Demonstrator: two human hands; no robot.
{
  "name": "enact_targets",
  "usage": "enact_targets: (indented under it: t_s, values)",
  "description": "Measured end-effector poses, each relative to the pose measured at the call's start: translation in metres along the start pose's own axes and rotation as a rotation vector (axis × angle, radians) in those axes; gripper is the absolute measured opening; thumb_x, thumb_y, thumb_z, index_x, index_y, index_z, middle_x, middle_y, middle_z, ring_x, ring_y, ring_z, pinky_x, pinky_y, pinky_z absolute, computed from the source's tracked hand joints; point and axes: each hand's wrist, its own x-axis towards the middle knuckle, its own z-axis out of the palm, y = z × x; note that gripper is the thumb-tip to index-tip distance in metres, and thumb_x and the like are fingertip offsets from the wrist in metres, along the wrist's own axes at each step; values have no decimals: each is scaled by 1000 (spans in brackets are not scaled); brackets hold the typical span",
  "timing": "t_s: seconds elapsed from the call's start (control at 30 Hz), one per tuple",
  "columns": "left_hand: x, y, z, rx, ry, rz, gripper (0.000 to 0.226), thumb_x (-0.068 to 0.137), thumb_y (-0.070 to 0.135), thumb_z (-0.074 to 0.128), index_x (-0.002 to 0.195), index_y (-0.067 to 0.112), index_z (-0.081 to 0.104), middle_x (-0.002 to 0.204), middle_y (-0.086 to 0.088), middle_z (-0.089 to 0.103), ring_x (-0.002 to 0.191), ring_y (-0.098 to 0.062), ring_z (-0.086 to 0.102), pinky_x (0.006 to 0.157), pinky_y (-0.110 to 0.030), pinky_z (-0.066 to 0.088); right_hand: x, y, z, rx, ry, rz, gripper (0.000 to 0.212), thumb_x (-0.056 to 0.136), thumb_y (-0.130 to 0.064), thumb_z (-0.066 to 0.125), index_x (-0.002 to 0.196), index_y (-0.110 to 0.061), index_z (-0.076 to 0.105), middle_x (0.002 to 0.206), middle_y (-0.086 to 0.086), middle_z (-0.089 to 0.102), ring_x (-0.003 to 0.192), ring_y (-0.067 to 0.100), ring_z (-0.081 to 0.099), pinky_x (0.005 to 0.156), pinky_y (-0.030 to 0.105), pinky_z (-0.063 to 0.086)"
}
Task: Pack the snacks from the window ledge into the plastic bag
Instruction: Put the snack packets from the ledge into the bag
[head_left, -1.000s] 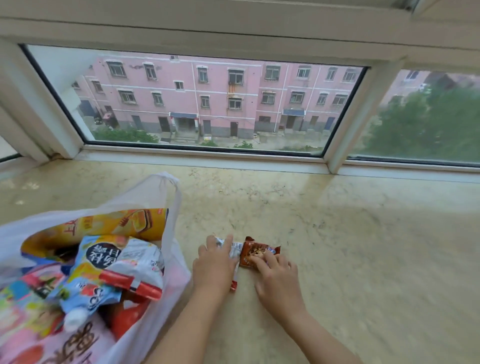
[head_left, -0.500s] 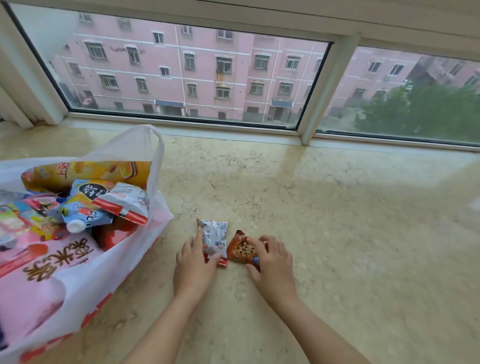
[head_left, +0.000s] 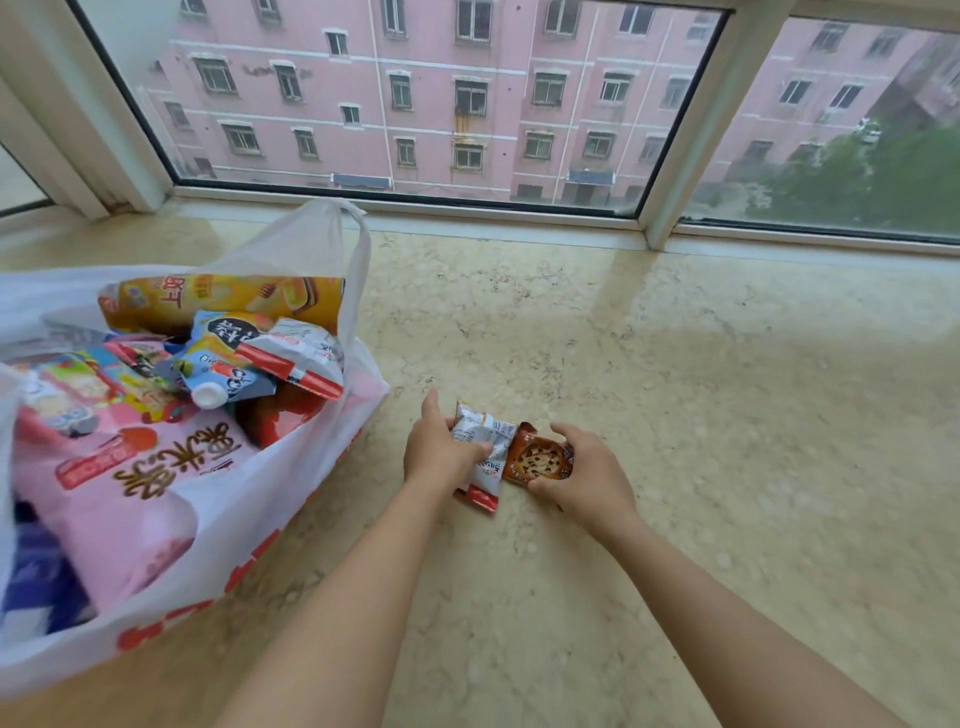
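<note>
While snacks (head_left: 218, 364) fill the plastic bag (head_left: 249, 499), hands grip two packets.

Both forearms are bare up to the picture's lower edge, no sleeve showing; the left hand (head_left: 439, 454) and right hand (head_left: 589, 475) wear nothing

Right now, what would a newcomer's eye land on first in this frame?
Probably the white plastic bag at the left of the marble ledge, stuffed with bright snack packets. Next, at centre, the left hand grips a white snack packet while the right hand holds a brown cookie packet beside it.
</note>
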Motion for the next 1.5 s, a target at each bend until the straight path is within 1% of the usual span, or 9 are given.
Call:
enact_targets:
  t_s: [0.17, 0.37, 0.63, 0.8, 1.0, 1.13, 1.23, 1.4, 1.5]
  values:
    - [0, -6, -8, -60, -105, -74, 70, 63, 14, 88, 125, 15, 55, 118, 0, 62, 102, -16, 62, 89, -35, 54, 1, -1, -5, 301, -53, 134, 49, 64, -14, 83, 110, -20, 68, 98, -2, 63, 94, 17, 62, 84, 35, 53]
    - [-21, 3, -27, -9, -82, 116, 63, 67, 21, 85, 117, 31, 49, 91, 7, 60, 83, -14, 65, 77, -39, 58, -14, -7, -8, 637, -15, 161, 55, 72, 3, 77, 119, -20, 58, 105, 6, 62, 89, 21, 67, 67, 28, 57]
    - [-74, 37, -109, -30, 17, 301, 69, 71, 22, 83, 120, 44, 41, 98, 9, 58, 86, -6, 63, 70, -29, 58, -42, -69, -48, 777, -90, 36, 41, 74, 4, 76, 105, -19, 66, 106, 5, 64, 84, 19, 71, 64, 30, 58]
    - [-103, 59, -182, -107, 86, 265, 73, 70, 18, 85, 120, 45, 39, 100, 7, 61, 86, -11, 67, 65, -26, 58, -56, -138, -69, 829, -162, -54, 35, 75, 2, 76, 102, -18, 68, 104, 4, 65, 83, 20, 71, 64, 33, 59]
    - [-119, 58, -264, -115, 184, 174, 73, 62, 30, 89, 123, 39, 50, 106, 1, 66, 97, -19, 66, 85, -38, 56, -70, -216, -53, 915, -238, -133, 34, 74, 5, 75, 103, -13, 68, 104, 7, 65, 79, 23, 72, 63, 43, 60]
    - [-107, 57, -301, -94, 183, 50, 67, 58, 32, 88, 116, 37, 53, 101, -4, 69, 87, -23, 70, 72, -36, 56, -72, -257, -24, 994, -265, -103, 34, 73, 5, 76, 102, -10, 68, 107, 13, 60, 86, 29, 70, 60, 38, 59]
    - [-92, 59, -320, 120, 201, -44, 57, 68, 29, 82, 117, 29, 53, 102, -5, 66, 80, -24, 66, 56, -27, 47, -71, -280, 3, 1029, -298, -22, 32, 72, 5, 76, 98, -11, 66, 108, 16, 58, 93, 34, 66, 62, 40, 60]
    - [-87, 67, -347, 559, 115, -120, 33, 74, 26, 74, 98, 18, 52, 91, -8, 59, 76, -24, 58, 64, -29, 45, -72, -305, 33, 1005, -371, 26, 33, 74, 3, 76, 102, -11, 64, 107, 16, 60, 89, 30, 68, 60, 35, 60]
    - [-91, 68, -363, 676, -11, -206, 40, 80, 31, 72, 114, 15, 58, 101, -8, 61, 81, -26, 64, 67, -31, 53, -66, -309, 47, 847, -368, -24, 34, 70, -1, 81, 97, -14, 64, 106, 12, 60, 90, 28, 67, 64, 37, 60]
